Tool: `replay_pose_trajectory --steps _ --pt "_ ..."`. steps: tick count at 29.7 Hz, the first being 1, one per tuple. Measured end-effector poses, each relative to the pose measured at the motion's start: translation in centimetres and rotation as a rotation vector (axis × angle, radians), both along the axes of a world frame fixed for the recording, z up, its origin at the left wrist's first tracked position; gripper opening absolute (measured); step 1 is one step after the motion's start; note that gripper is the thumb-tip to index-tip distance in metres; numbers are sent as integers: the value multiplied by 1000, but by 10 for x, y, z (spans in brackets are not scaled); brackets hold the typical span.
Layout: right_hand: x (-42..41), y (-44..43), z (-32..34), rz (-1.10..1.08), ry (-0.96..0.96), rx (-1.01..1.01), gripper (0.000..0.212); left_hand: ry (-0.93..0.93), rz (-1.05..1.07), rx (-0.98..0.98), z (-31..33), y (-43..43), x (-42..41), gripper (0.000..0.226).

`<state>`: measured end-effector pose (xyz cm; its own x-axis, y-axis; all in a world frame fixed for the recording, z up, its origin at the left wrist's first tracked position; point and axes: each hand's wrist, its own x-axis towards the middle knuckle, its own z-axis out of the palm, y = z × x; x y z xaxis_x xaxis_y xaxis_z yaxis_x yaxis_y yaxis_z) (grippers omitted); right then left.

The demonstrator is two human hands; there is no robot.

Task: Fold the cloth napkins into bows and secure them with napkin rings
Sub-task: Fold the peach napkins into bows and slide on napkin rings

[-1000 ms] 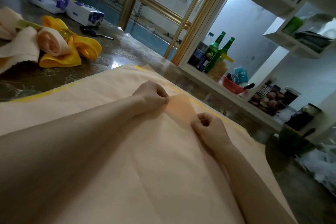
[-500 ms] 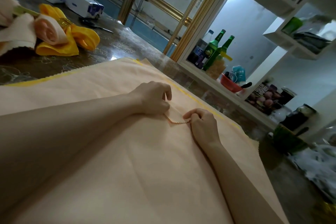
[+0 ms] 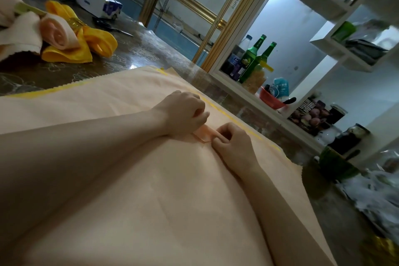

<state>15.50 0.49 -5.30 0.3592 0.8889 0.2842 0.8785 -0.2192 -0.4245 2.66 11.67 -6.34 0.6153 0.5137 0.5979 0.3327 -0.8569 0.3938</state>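
Observation:
A large peach cloth napkin (image 3: 133,179) lies spread flat over the table, with a yellow cloth edge showing beneath it along its far side. My left hand (image 3: 183,114) and my right hand (image 3: 231,144) meet near the napkin's far middle, each pinching one end of a small raised fold (image 3: 203,135) of the fabric between curled fingers. At the back left sits a finished yellow bow (image 3: 86,43) held by a gold napkin ring (image 3: 74,22), with a rolled peach napkin (image 3: 58,32) resting against it.
Scissors (image 3: 112,28) and two tissue packs (image 3: 97,3) lie on the dark marble table (image 3: 140,52) behind the bows. To the right, low shelves hold green bottles (image 3: 252,58), a red bowl (image 3: 272,99) and jars.
Both hands have drawn closer together, gathering the napkin into a small pleat. The raised flap seen a second ago has been pressed down into a narrow fold.

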Motion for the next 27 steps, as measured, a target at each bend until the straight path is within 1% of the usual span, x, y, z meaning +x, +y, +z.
replay_pose_trajectory --steps 2,4,6,7,10,12,14,17,20,21,24,27 --pt "-3 0 -1 19 -65 19 9 -35 11 15 0 -2 -1 48" --pt "-6 -1 -1 47 -100 33 15 -18 8 10 1 -3 -4 54" --pt "-7 -3 0 62 -104 5 17 44 5 24 2 -3 -5 52" --pt "-8 -4 1 57 -80 -6 17 71 1 33 2 -4 -4 47" --pt "-8 -4 6 23 67 11 23 87 6 31 2 -3 -3 39" --pt "-7 -3 6 8 54 -1 22 116 13 27 2 -3 -3 39" --pt "-5 -2 6 8 33 -40 17 200 14 50 4 -5 -3 36" --pt "-4 -3 10 27 129 -112 6 419 18 142 6 -10 -3 32" --pt "-3 -7 19 64 153 -205 16 564 18 197 13 -14 -1 35" --pt "-3 -7 22 69 150 -227 19 582 8 181 16 -14 0 34" --pt "-3 -6 26 64 111 -281 20 592 -28 36 23 -11 -2 37" --pt "-3 -4 30 58 119 -341 15 564 -60 -65 25 -8 -9 32"
